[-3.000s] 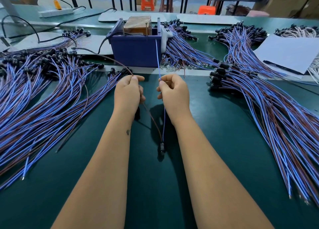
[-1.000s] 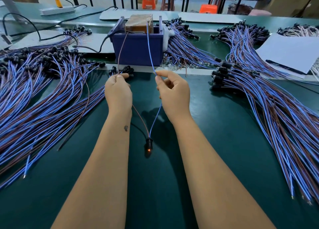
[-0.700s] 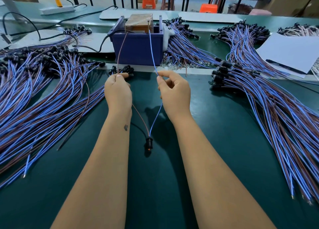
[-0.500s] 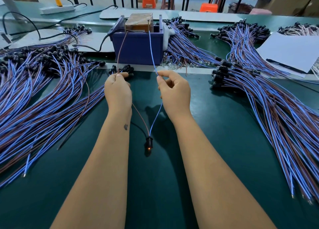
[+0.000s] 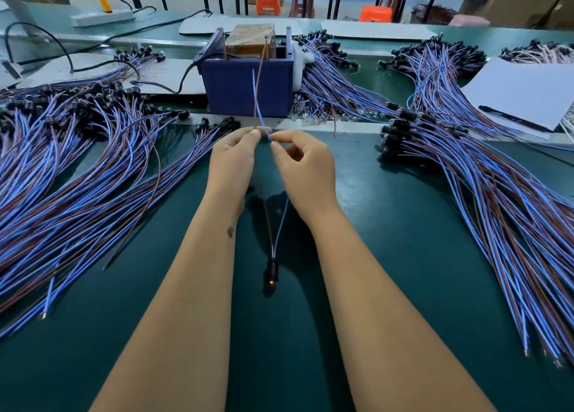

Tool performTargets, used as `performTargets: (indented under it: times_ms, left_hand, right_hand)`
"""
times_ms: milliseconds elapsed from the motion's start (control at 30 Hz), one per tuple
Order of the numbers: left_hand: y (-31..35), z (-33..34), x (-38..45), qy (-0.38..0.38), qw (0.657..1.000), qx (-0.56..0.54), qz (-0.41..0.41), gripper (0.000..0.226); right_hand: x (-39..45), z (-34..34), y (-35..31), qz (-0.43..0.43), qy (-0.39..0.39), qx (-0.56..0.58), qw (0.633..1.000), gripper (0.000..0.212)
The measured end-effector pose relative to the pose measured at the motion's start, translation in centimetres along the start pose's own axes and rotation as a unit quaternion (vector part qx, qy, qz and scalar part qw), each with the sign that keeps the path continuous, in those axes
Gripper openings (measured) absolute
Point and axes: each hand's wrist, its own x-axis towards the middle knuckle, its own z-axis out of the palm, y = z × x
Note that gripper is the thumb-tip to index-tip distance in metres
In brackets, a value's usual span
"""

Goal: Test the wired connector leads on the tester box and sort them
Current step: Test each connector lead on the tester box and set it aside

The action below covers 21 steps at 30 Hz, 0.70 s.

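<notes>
Head view: left hand (image 5: 231, 163) pinches the brown wire (image 5: 259, 79), right hand (image 5: 306, 169) pinches the blue wire (image 5: 281, 225). Both wires rise towards the blue tester box (image 5: 248, 91) beyond the hands. The black connector (image 5: 272, 270) lies on the green counter (image 5: 403, 256) between the forearms, showing an orange glow. Lead bundles (image 5: 77, 169) lie on both sides.

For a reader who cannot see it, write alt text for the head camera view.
Two bare hands hold one lead above a green bench: the left hand pinches its brown wire, the right hand its blue wire. Its black connector glows orange below, before a blue tester box and wire piles.
</notes>
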Motion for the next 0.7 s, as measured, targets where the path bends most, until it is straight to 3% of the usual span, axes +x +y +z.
performTargets:
  times_ms: [133,233,400,600,700]
  left_hand:
    - [0.0,0.4,-0.2,-0.047,0.999,-0.007,-0.001,0.021]
    - [0.0,0.2,-0.2,-0.013,0.999,-0.045,0.015,0.018]
    - [0.7,-1.0,0.1,0.045,0.982,-0.180,0.030,0.015]
    - [1.1,-1.4,0.2,0.051,0.963,-0.262,0.039,0.012]
    - [1.1,-1.4,0.1,0.055,0.959,-0.274,0.038,0.013]
  right_hand:
    - [-0.1,0.1,0.1,0.001,-0.030,-0.005,1.000,0.007]
    - [0.0,-0.1,0.0,0.015,-0.055,0.005,0.998,0.015]
    - [-0.1,-0.3,-0.4,0.054,-0.170,-0.006,0.984,0.024]
    - [0.3,-1.6,-0.2,0.116,-0.193,0.101,0.969,0.024]
    - [0.4,-1.9,-0.2,0.116,-0.200,0.091,0.969,0.017]
